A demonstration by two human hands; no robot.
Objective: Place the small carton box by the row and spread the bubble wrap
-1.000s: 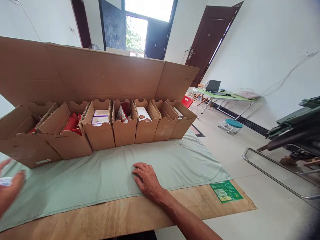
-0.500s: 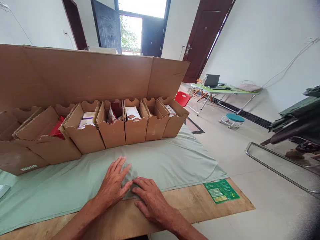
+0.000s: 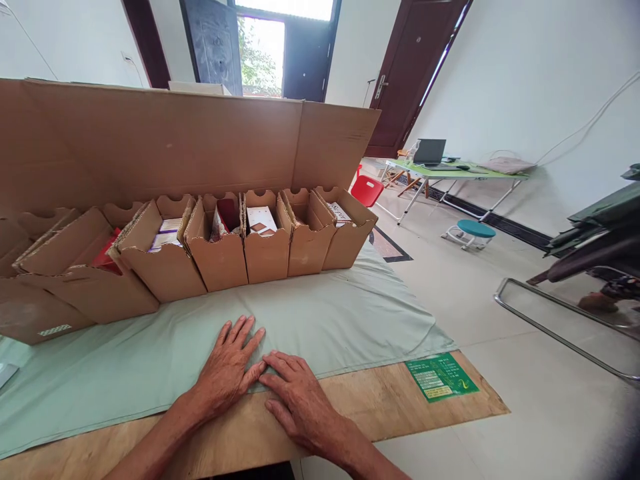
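While two hands (image 3: 224, 375) (image 3: 303, 401) rest, seven boxes (image 3: 220, 264) stand.

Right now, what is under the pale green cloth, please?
A wooden board shows past the near edge of the pale green cloth. Whether it continues back below the cardboard boxes cannot be seen; the cloth covers that.

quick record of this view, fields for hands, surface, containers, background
left hand: resting on pale green cloth, holding nothing
right hand: beside the left, nothing visible in it
surface: cloth partly covering a wooden board with a green label
containers: open cardboard boxes in a row before a cardboard panel
background: teal stool, laptop on a green table
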